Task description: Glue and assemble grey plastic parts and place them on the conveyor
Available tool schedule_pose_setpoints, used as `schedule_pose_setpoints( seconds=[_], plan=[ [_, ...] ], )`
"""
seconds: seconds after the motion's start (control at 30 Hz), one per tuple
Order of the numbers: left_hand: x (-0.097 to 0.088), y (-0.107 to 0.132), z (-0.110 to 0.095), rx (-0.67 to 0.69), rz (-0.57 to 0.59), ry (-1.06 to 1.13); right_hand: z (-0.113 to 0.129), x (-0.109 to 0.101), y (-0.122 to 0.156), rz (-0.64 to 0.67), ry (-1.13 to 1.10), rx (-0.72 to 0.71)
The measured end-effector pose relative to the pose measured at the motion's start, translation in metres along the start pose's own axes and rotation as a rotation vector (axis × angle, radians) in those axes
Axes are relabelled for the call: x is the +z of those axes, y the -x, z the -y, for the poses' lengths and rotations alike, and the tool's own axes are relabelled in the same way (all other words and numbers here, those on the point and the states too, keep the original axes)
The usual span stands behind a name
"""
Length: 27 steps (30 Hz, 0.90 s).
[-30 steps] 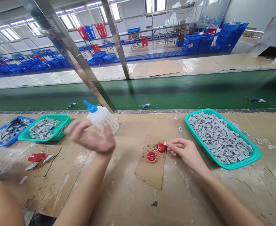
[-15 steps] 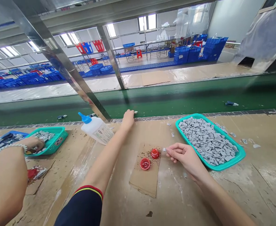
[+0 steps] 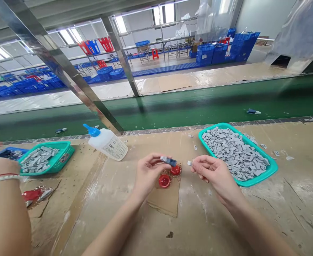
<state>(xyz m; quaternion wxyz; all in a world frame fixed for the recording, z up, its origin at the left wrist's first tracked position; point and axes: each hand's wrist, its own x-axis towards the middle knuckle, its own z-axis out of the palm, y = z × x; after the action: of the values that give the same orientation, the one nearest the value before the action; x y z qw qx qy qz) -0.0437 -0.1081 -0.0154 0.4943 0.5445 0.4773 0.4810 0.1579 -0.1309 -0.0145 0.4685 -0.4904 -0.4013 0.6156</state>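
Note:
My left hand pinches a small blue-grey part just above two red caps that sit on a scrap of cardboard. My right hand pinches a small grey piece a little to the right of the caps. A teal tray heaped with several grey pieces stands to the right of my right hand.
A white glue bottle with a blue nozzle lies left of the caps. A co-worker's arm is at the far left beside a second teal tray and a blue tray. The green conveyor belt runs behind the bench.
My left hand has come back from the belt's edge with a small blue-grey part and now holds it above the red caps. My right hand has stayed beside the caps.

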Motion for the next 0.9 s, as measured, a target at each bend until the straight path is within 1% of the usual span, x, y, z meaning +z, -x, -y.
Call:
schedule_pose_setpoints(
  seconds=[0.1, 0.2, 0.3, 0.5, 0.67, 0.8, 0.9],
  plan=[
    [0.008, 0.009, -0.003, -0.050, -0.030, 0.030, 0.000, 0.008, 0.003, 0.029, 0.015, -0.002],
    [0.013, 0.012, -0.006, -0.055, -0.043, 0.037, -0.001, 0.012, 0.003, 0.047, 0.020, 0.003],
    [0.015, 0.014, -0.006, -0.054, -0.036, 0.032, -0.003, 0.012, 0.002, 0.062, 0.025, 0.003],
    [0.020, 0.018, -0.004, -0.105, -0.021, 0.019, -0.009, 0.012, -0.001, 0.086, 0.026, 0.009],
    [0.022, 0.021, -0.002, -0.121, -0.019, 0.056, -0.011, 0.010, -0.002, 0.109, 0.040, 0.024],
    [0.025, 0.024, 0.006, -0.105, -0.040, 0.058, -0.012, 0.007, -0.001, 0.132, 0.090, 0.099],
    [0.027, 0.027, 0.010, -0.059, -0.038, 0.010, -0.013, 0.007, -0.001, 0.166, 0.109, 0.122]
  ],
)
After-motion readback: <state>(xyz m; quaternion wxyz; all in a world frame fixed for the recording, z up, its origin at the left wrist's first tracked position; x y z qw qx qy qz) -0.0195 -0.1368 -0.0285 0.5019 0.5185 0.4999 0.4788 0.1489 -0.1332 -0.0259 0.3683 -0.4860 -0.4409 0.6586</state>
